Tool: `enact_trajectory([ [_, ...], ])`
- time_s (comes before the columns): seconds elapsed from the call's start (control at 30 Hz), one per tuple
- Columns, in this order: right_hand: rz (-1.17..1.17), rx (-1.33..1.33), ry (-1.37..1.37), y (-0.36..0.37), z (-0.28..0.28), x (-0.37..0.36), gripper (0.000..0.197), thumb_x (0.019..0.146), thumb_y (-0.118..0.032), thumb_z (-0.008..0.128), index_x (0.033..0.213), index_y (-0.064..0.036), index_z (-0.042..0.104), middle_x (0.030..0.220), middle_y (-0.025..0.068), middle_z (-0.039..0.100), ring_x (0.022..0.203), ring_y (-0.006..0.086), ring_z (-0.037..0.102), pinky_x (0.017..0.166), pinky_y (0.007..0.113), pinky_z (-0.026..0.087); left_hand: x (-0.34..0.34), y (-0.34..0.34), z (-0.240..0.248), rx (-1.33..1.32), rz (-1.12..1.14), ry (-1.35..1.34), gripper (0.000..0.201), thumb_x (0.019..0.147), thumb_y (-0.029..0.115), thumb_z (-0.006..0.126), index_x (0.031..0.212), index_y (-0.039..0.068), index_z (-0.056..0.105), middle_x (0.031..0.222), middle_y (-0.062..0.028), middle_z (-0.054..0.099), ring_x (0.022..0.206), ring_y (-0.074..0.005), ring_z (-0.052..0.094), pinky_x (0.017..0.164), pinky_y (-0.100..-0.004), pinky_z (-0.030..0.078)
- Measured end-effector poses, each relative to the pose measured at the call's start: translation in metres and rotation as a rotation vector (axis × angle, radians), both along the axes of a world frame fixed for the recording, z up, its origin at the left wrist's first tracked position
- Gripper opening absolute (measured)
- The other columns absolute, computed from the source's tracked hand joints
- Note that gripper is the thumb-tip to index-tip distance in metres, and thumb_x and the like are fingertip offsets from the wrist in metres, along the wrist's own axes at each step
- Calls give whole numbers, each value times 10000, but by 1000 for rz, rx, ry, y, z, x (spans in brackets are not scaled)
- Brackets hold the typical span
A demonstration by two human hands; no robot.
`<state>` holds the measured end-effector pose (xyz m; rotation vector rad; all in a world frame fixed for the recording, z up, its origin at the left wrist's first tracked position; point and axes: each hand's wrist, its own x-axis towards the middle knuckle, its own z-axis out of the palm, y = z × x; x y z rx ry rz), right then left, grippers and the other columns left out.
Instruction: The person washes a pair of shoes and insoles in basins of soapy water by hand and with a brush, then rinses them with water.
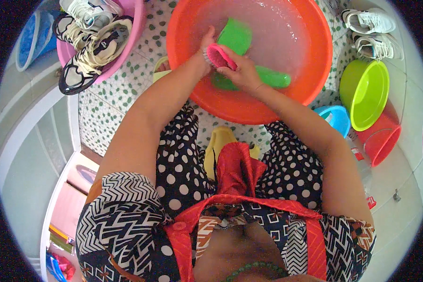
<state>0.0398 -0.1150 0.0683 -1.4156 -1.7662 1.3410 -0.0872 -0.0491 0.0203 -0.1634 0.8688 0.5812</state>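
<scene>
Red apron [239,169] overhangs spotted floor [98,113], right fingers [231,53] wrapping pink brush [215,56] over tub [244,112], left fingers [210,34] unclear.

A small, bright-pink oval brush [222,57], apparently plastic, sits tilted between the hands [243,74], its long axis running from ten to four o'clock; a pale, bristle-like edge faces nine o'clock. It is over the large, round orange basin [317,87], which holds cloudy water. In the basin, a flat green board-like piece [235,37] with rounded corners leans toward one o'clock. A long green bar [273,77] lies below it, its rounded end at three o'clock; whether they join is hidden.
</scene>
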Motion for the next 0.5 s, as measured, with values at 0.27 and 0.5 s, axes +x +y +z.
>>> enact_trajectory([
  [0.27, -201, -200, 53, 35, -20, 15, 503, 785, -250, 632, 1243, -119, 471, 1112, 151, 580, 1005, 292, 566, 876, 373, 436, 12, -6, -21, -89, 73, -12, 539, 891, 474, 278, 1151, 65, 514, 1108, -156, 558, 1002, -320, 545, 897, -475, 418],
  [0.5, -294, -74, -231, 67, -98, 43, 426, 810, -193, 548, 1230, -150, 490, 1079, 123, 602, 981, 301, 575, 850, 411, 443, 32, 2, -35, -102, 62, -155, 440, 901, 389, 326, 1093, 55, 538, 1033, -134, 594, 945, -297, 571, 871, -483, 434],
])
